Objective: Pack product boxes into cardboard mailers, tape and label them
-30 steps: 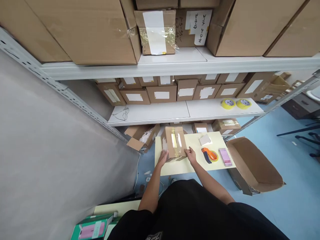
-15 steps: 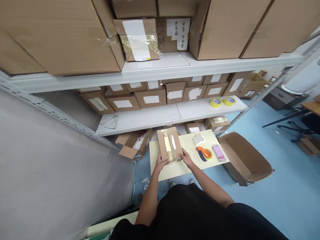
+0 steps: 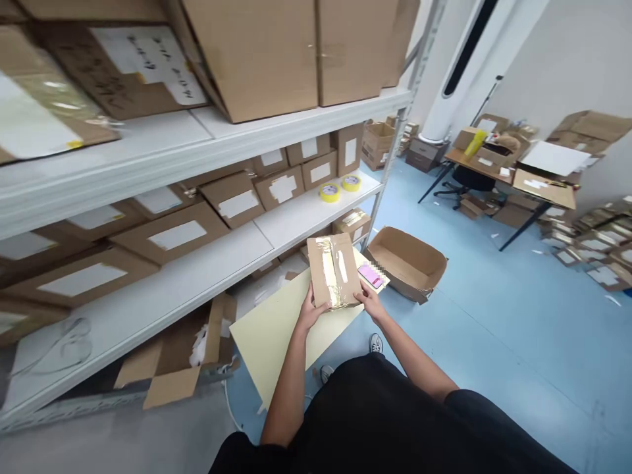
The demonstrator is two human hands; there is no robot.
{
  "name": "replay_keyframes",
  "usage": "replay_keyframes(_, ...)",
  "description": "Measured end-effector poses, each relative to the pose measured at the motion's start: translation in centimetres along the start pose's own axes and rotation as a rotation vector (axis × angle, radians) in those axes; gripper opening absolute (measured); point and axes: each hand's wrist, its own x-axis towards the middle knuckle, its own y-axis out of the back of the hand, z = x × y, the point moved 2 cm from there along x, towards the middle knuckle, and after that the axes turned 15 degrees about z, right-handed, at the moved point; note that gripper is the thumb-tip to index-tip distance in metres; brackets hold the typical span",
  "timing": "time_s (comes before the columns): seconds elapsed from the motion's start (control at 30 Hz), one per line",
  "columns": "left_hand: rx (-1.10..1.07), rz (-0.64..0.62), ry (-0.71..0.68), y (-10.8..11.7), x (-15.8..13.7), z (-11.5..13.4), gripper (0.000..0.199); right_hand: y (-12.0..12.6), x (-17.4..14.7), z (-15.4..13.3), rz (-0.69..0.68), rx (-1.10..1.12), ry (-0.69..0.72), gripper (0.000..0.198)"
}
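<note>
Blue floor (image 3: 494, 342) open past pale tabletop (image 3: 274, 326) edge, left hand (image 3: 308, 315) and right hand (image 3: 371, 303) with fingers (image 3: 322, 307) tight on taped box (image 3: 351, 273)

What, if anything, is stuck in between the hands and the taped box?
Nothing that I can see: the left hand and right hand both hold the taped box directly, near its closest corners.
</note>
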Motion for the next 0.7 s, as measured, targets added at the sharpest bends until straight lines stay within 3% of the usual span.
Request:
replay_keyframes(0.13,0.017,-0.156,-0.022,-8.7,3.8,3.0,0.127,6.9,2.4,-2.5,0.185,0.04,0.066,0.079)
replay_keyframes(0.3,0.014,-0.351,-0.06,-21.8,8.3,5.4,0.126,16.8,6.8,-4.4,0.396,0.098,0.095,0.083)
replay_keyframes(0.57,0.028,-0.575,-0.035,-45.3,14.7,5.9,0.132,34.5,15.9,-6.3,0.601,0.171,0.108,0.09)
replay_keyframes(0.7,0.082,-0.67,-0.044,-54.6,17.1,6.2,0.13,41.3,20.0,-7.1,0.669,0.207,0.085,0.09)
